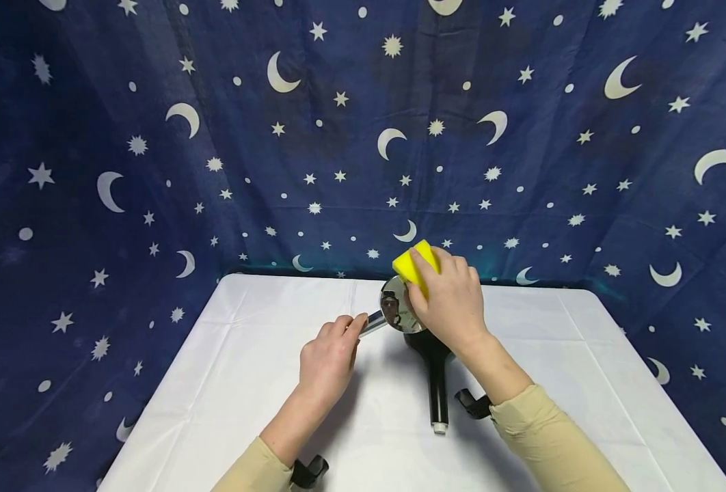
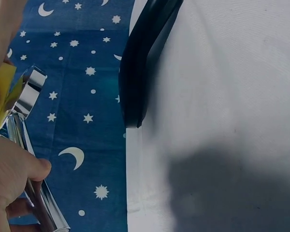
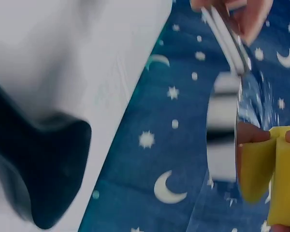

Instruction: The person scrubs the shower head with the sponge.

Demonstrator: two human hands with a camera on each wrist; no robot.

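My left hand (image 1: 329, 359) grips the handle of a chrome hand shower (image 1: 400, 305), thumb along the tube in the left wrist view. Its round, mirror-like head is raised above the table and tilted, reflecting a person. My right hand (image 1: 455, 294) holds a yellow sponge (image 1: 415, 263), pinched between thumb and fingers. In the right wrist view the sponge (image 3: 285, 179) is folded under the grip, right at the face of the chrome head (image 3: 222, 130). The right hand hides part of that head in the head view.
A black hand shower (image 1: 438, 393) lies on the white table (image 1: 246, 383) below the right hand, its pale connector end towards me. Behind the table hangs a dark blue cloth (image 1: 338, 150) with moons and stars. Black wrist mounts (image 1: 474, 404) jut from both sleeves.
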